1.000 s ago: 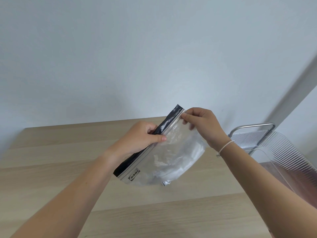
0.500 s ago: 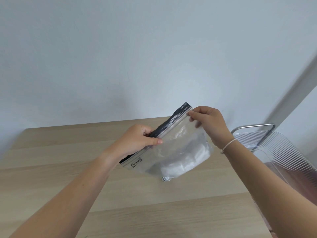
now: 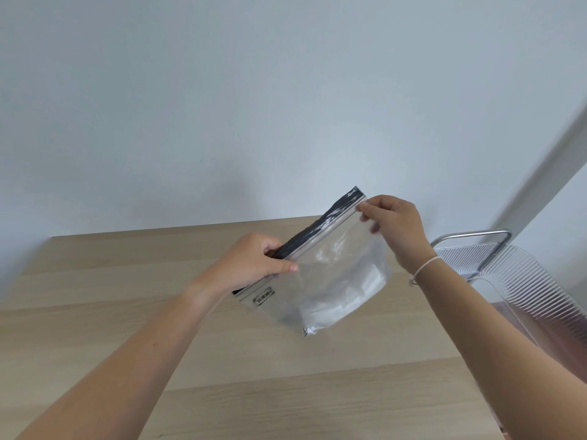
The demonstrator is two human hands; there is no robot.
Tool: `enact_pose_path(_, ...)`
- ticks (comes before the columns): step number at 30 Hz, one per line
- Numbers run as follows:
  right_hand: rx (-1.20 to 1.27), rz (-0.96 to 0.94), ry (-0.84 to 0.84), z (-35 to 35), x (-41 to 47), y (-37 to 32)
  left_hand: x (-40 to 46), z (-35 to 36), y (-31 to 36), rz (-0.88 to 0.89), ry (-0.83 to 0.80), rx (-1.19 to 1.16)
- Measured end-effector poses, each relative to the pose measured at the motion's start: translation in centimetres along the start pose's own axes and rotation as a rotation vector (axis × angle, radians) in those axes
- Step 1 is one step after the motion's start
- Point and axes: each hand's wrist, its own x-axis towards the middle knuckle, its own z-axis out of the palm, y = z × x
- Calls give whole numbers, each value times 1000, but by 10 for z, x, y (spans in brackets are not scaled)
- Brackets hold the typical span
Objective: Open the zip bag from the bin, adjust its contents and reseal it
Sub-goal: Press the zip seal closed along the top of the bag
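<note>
Both hands grasping bag (image 3: 330, 277), held above table (image 3: 127, 312) w/ bin (image 3: 514, 281) at right: left hand (image 3: 251, 265) pinched mid-strip, right hand (image 3: 394, 223) pinched at top corner; seal may be left partly unzipped if pinch is skipped along strip.

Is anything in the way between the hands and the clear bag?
Nothing visible is. The left hand and right hand both already pinch the clear plastic zip bag along its black strip, holding it above the pale wooden table.
</note>
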Motion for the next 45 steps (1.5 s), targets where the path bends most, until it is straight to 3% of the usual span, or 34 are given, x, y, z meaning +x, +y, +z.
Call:
enact_pose_path(4, -11, 3, 43, -12, 4, -1, -3, -13, -8, -37, 11, 19)
enact_pose_path(13, -36, 33, 51, -10, 6, 8, 1, -4, -12, 55, 23, 149)
enact_pose_path(21, -26, 42, 98, -12, 8, 14, 5, -11, -17, 38, -81, 73)
enact_pose_path(28, -11, 50, 121, -22, 11, 19, 2, -13, -30, -59, -16, -40)
enact_pose_path(34, 15, 66, 122, -24, 11, 21, 2, -10, -27, -35, 28, 12)
enact_pose_path(41, 29, 80, 117, -26, 11, 23, -1, -10, -20, 40, -58, -43)
enact_pose_path(45, 42, 81, 120, -27, 11, 23, 2, -12, -27, -8, 25, -80)
